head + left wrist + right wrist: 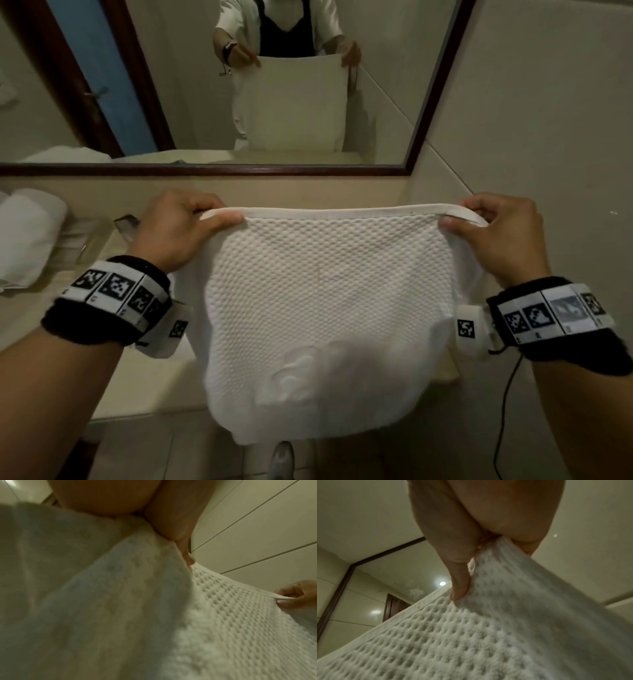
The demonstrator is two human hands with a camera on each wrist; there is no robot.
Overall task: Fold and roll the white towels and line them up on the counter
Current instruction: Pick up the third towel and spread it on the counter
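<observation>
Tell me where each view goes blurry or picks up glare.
Head view: dim, lower part of the white waffle-weave towel smeared. Left wrist view: near cloth and left hand out of focus, far weave sharper. Right wrist view: right hand soft, ceiling-light glare in the dark-framed mirror.

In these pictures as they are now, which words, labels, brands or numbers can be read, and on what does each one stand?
No words, brands or numbers can be read.
Left wristband: black-and-white square code markers only; tiny marks under them are too small to read.
Right wristband: the same kind of markers; one is washed out by glare.
White towel: a raised emblem near its lower part, too blurred to tell whether it holds letters.
</observation>
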